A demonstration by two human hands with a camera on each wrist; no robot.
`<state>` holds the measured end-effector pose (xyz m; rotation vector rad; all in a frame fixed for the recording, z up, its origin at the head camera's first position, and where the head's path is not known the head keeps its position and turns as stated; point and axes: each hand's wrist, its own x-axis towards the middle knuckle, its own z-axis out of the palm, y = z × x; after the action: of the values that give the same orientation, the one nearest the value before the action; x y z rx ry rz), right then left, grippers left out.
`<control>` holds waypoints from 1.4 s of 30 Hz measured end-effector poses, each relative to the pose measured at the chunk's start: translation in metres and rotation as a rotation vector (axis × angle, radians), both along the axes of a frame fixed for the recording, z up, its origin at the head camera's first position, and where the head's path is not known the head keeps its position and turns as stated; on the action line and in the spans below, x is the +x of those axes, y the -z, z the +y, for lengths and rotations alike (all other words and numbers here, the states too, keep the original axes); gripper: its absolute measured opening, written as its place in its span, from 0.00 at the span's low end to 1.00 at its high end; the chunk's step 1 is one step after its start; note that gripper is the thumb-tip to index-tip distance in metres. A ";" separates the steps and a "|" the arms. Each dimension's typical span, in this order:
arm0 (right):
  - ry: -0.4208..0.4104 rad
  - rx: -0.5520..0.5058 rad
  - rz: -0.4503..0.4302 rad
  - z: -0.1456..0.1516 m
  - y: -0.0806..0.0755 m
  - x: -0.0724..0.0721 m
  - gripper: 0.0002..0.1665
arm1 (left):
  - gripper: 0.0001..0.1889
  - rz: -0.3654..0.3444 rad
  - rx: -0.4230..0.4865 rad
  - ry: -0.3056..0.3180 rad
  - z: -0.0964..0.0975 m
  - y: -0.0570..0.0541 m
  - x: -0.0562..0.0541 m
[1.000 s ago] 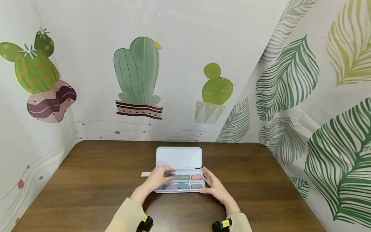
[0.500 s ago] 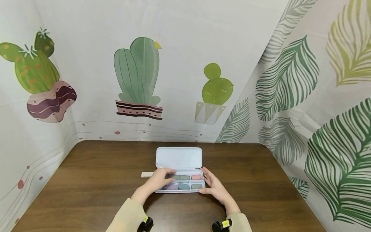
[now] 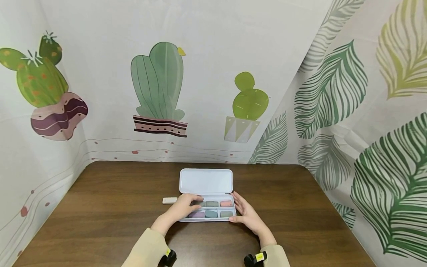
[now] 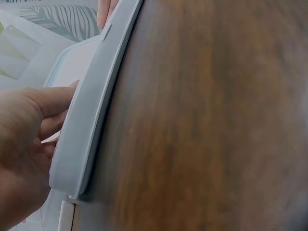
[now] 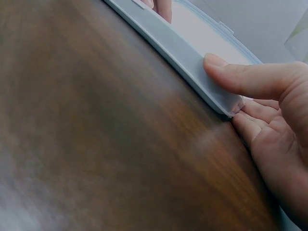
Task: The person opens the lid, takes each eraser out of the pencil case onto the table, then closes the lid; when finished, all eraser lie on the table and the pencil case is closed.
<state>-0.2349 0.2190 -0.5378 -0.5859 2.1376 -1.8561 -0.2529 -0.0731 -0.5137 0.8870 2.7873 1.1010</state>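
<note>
Case (image 3: 206, 181), side edges of table (image 3: 310, 222) well apart — right end in right grip (image 3: 247, 214), left grip (image 3: 181, 206) — hold unclear

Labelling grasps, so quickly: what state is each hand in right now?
Left hand: fingers in the case; whether they grip anything cannot be told.
Right hand: holding the case's right end between thumb and fingers.

Two hands (image 3: 180, 206), one case (image 3: 206, 181), one stick (image 3: 169, 200), at least six blocks (image 3: 211, 214) show.
</note>
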 end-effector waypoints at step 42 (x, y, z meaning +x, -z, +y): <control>0.008 0.004 0.011 -0.001 0.000 0.000 0.59 | 0.07 -0.022 0.061 -0.065 0.004 0.000 -0.001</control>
<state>-0.2351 0.2182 -0.5382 -0.5892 2.1531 -1.8561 -0.2535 -0.0690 -0.5136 0.7895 2.7978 1.2031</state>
